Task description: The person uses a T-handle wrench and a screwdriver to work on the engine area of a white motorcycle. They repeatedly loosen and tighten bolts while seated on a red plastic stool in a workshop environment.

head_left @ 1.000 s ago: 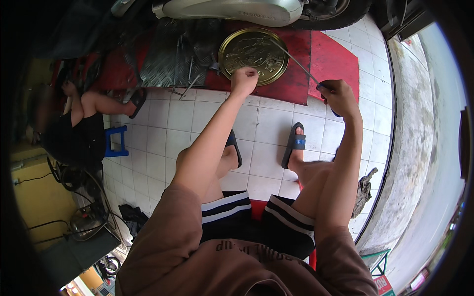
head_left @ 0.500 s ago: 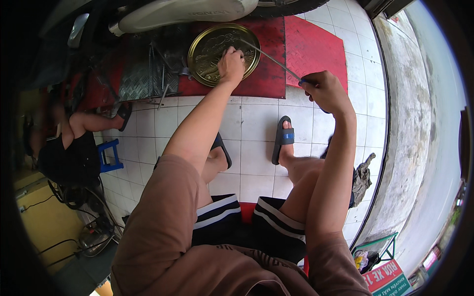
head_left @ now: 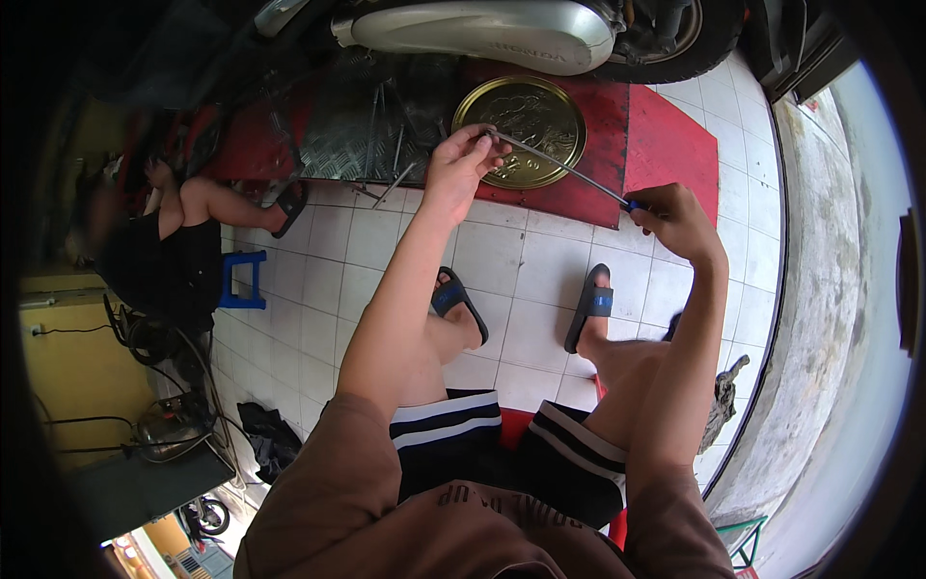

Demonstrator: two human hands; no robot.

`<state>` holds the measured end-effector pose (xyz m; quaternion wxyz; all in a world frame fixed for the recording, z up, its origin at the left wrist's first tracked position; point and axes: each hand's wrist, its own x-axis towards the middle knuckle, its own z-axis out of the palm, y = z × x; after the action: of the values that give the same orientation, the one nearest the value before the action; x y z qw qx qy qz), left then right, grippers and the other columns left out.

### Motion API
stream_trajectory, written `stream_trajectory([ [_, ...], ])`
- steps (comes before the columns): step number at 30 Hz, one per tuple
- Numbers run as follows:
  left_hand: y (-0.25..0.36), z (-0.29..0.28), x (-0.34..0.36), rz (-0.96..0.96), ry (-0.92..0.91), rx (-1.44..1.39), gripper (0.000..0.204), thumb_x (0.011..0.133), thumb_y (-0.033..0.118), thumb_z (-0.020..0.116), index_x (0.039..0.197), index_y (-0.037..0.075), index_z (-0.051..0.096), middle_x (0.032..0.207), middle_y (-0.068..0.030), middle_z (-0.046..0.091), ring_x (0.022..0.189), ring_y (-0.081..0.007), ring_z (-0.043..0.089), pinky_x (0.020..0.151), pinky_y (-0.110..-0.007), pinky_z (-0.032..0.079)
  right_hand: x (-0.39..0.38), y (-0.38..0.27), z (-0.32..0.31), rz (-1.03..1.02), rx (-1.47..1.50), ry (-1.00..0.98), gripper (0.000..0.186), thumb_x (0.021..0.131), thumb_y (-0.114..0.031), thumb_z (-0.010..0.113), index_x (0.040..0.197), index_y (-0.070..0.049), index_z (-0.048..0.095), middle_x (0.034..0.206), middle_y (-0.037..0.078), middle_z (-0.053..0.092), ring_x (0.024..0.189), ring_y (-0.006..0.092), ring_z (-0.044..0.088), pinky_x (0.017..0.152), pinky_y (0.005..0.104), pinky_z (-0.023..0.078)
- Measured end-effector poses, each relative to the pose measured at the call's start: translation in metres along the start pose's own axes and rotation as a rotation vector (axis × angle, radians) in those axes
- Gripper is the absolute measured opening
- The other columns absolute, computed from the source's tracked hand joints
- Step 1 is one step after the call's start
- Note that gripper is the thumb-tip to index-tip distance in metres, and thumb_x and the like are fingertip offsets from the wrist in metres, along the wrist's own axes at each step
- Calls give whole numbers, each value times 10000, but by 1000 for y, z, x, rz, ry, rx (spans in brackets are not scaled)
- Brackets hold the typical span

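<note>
Left hand [head_left: 461,166]: upper centre, fingers pinching tip of screwdriver [head_left: 559,166].
Right hand [head_left: 675,214]: fist closed around its blue handle.
Below: round brass tray [head_left: 526,118], red mat [head_left: 666,145].

Both hands on a long thin metal rod [head_left: 558,164]

Left hand [head_left: 461,166] pinches its tip above the round brass-coloured tray [head_left: 526,118]; right hand [head_left: 675,217] grips the blue-handled end.

White square-tiled floor [head_left: 521,261], partly covered by a flat red mat [head_left: 666,145]. On the mat, a round brass-coloured metal tray [head_left: 526,106] beside a grey ribbed metal plate [head_left: 357,125]. On the tiles, a small blue plastic stool [head_left: 241,280].
</note>
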<state>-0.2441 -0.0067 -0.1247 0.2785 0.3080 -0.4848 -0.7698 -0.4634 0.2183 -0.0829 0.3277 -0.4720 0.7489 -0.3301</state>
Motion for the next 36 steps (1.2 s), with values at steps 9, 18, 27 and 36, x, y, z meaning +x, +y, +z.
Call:
stream_trajectory([
  [9,23,-13,12,116,-141,-132,184,990,73,479,1130,-23,549,1049,-132,628,977,-209,632,851,-294,517,5,-20,10,-14,5,11,196,815,-38,594,952,50,702,620,79,599,547,124,532,536,293,433],
  [18,32,-29,11,98,-123,65,199,986,75,490,1140,-27,564,999,-112,650,937,-181,648,823,-276,527,9,-21,16,-6,14,-43,179,825,-61,586,911,50,698,584,79,573,525,122,506,522,297,415],
  [27,33,-37,15,33,-273,551,141,913,-62,508,1014,-35,604,862,-95,651,796,-148,666,720,-260,533,0,-15,9,47,77,-7,161,766,-8,659,909,62,684,643,92,639,544,124,608,520,267,479],
  [36,44,-31,19,-123,-367,-739,161,941,161,601,1055,50,628,841,-4,606,791,-132,577,641,-236,431,-5,-38,29,48,506,-132,227,790,28,615,1007,94,624,855,126,650,749,178,640,706,296,508],
])
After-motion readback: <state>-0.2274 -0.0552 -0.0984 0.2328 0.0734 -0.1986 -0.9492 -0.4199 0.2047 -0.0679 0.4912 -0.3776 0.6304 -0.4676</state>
